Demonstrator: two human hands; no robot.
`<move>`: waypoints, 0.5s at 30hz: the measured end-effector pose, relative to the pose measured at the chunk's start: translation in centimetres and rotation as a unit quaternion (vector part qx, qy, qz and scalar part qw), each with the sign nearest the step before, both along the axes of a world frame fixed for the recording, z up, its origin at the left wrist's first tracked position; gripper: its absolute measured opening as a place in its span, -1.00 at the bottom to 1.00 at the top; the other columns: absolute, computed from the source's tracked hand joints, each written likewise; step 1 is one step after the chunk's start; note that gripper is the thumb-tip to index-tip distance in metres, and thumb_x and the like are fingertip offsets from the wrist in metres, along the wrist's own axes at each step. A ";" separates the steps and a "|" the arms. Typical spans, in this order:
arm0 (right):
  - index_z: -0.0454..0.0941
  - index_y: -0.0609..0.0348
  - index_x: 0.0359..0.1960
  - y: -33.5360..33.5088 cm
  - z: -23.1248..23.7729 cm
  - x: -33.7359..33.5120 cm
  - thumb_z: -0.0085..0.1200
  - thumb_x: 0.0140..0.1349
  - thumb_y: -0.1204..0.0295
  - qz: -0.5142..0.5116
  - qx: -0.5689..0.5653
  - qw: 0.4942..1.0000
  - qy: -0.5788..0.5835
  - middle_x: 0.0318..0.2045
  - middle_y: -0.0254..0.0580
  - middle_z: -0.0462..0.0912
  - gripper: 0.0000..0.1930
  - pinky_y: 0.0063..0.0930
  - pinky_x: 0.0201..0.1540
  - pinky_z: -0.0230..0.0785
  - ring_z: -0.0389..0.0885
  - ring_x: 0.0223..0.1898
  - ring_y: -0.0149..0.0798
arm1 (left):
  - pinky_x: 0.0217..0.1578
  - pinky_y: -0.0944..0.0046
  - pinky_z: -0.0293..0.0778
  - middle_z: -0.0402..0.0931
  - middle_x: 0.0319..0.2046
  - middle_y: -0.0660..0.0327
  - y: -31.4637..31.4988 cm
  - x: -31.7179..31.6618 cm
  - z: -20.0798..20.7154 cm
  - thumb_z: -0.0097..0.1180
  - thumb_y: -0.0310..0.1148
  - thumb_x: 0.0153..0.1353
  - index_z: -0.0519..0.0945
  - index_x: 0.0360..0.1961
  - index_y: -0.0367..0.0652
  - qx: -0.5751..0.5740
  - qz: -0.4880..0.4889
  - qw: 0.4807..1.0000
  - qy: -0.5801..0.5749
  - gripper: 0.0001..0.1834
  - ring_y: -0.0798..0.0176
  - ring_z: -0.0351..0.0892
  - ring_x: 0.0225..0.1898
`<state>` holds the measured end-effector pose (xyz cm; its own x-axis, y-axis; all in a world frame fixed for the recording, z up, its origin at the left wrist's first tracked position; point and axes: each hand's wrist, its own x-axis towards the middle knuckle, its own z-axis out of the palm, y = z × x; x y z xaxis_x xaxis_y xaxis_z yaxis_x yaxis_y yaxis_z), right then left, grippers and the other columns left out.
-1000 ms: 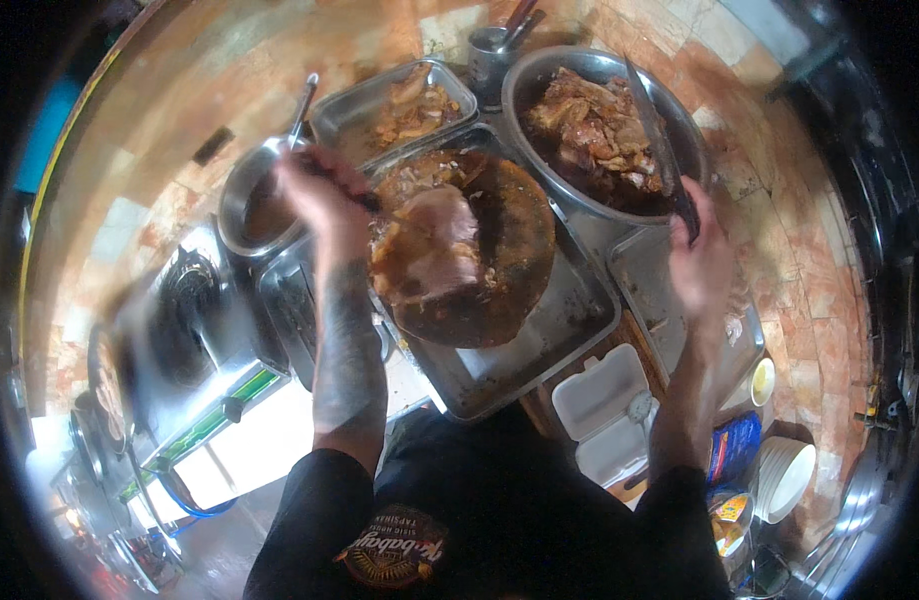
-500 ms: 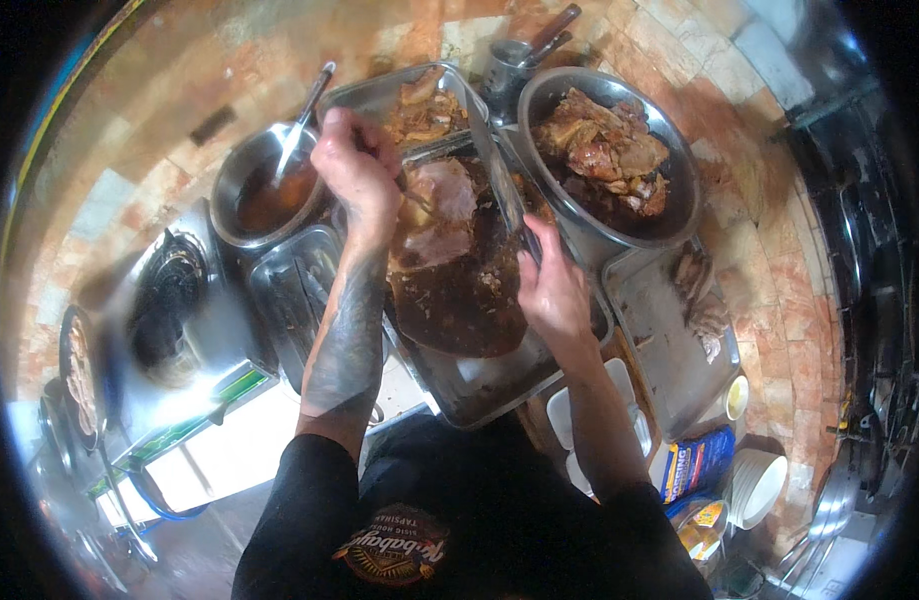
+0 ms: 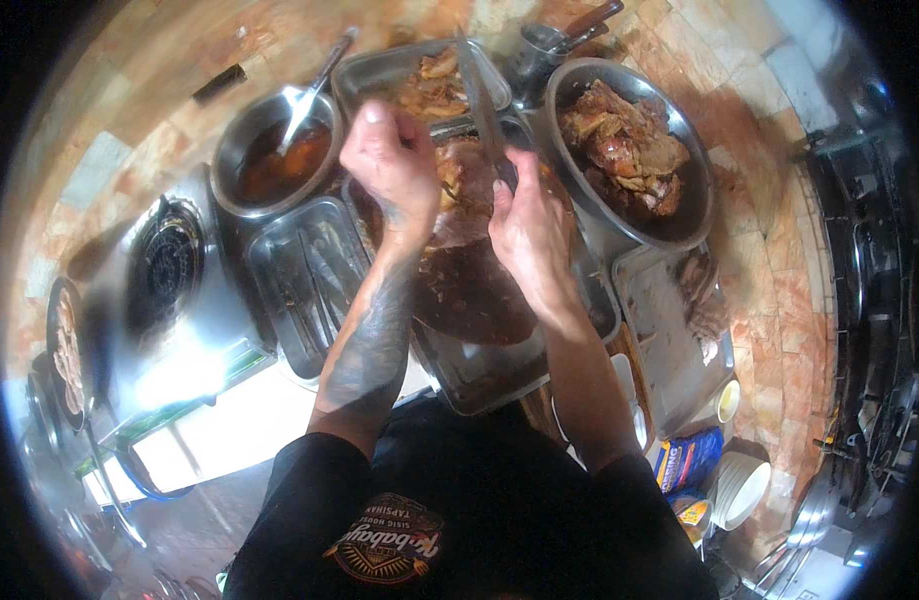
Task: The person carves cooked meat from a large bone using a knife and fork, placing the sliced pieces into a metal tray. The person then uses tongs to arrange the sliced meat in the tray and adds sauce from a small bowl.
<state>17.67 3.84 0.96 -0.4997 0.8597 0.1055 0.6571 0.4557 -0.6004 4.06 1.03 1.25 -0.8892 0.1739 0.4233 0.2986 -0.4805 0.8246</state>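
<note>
My right hand (image 3: 532, 225) grips the handle of a long knife (image 3: 482, 105). Its blade points away from me and rises over a piece of cooked meat (image 3: 459, 228). That meat lies on a dark brown round chopping board (image 3: 479, 305), set in a metal tray (image 3: 469, 385). Left of the knife, my left hand (image 3: 391, 165) is closed in a fist just above the meat's left side. What it holds is hidden behind the fingers and wrist. Part of the meat is covered by my hands.
A steel bowl of reddish-brown sauce (image 3: 279, 185) with a spoon (image 3: 304, 110) stands left. Behind the board is a tray of meat pieces (image 3: 429, 85). A steel bowl (image 3: 701, 215) of browned meat stands right. Another tray (image 3: 669, 350) and a burner (image 3: 166, 262) flank the board.
The knife and my right hand have moved up and left over the meat, nearer my left hand. My left fist has shifted slightly right. The whole view has also shifted a little.
</note>
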 end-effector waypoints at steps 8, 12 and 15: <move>0.22 0.07 0.23 -4.7 -3.2 4.3 -0.06 0.36 0.45 0.001 -0.023 0.999 0.042 -0.31 0.37 0.62 -0.59 0.17 -0.17 0.41 0.59 -0.20 0.40 | -0.67 0.33 0.11 0.27 -0.77 0.27 0.4 0.1 -0.2 -0.15 -0.05 0.41 0.28 -0.71 -0.19 0.062 -0.060 0.994 -0.062 -0.43 0.40 0.22 -0.71; 0.17 0.06 0.25 -7.8 -2.4 7.6 -0.06 0.36 0.47 -0.009 -0.087 0.995 -0.043 -0.28 0.38 0.62 -0.56 0.19 -0.17 0.42 0.59 -0.20 0.40 | -0.65 0.34 0.12 0.28 -0.77 0.26 0.3 -0.3 -0.3 -0.15 -0.07 0.40 0.29 -0.71 -0.20 0.056 -0.060 0.995 -0.063 -0.44 0.38 0.24 -0.69; 0.17 0.04 0.26 -8.1 -1.8 7.7 -0.05 0.35 0.46 -0.006 -0.081 0.996 -0.043 -0.28 0.36 0.62 -0.55 0.19 -0.18 0.42 0.60 -0.22 0.38 | -0.65 0.34 0.12 0.29 -0.77 0.25 0.4 -0.9 -0.6 -0.15 -0.11 0.38 0.30 -0.71 -0.22 0.030 -0.044 0.997 -0.058 -0.46 0.37 0.25 -0.69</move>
